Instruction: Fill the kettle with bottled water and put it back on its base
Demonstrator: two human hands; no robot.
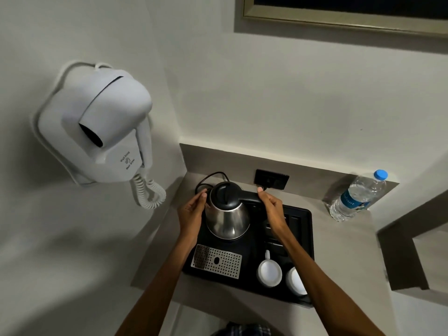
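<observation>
A steel kettle (pixel 228 219) with a black lid and black handle stands on the black tray (pixel 300 229), its lid down; its base is hidden beneath it. My right hand (pixel 272 209) is closed around the black handle on the kettle's right. My left hand (pixel 194 212) lies open against the kettle's left side, fingertips near the lid rim. A clear water bottle (pixel 356 197) with a blue cap and blue label stands upright at the far right of the counter, apart from both hands.
On the tray are a perforated metal drip plate (pixel 218 261) and two white cups (pixel 269 272). A dark wall socket (pixel 271 179) sits behind the kettle, with a black cord looping left. A white wall hair dryer (pixel 101 132) hangs at left.
</observation>
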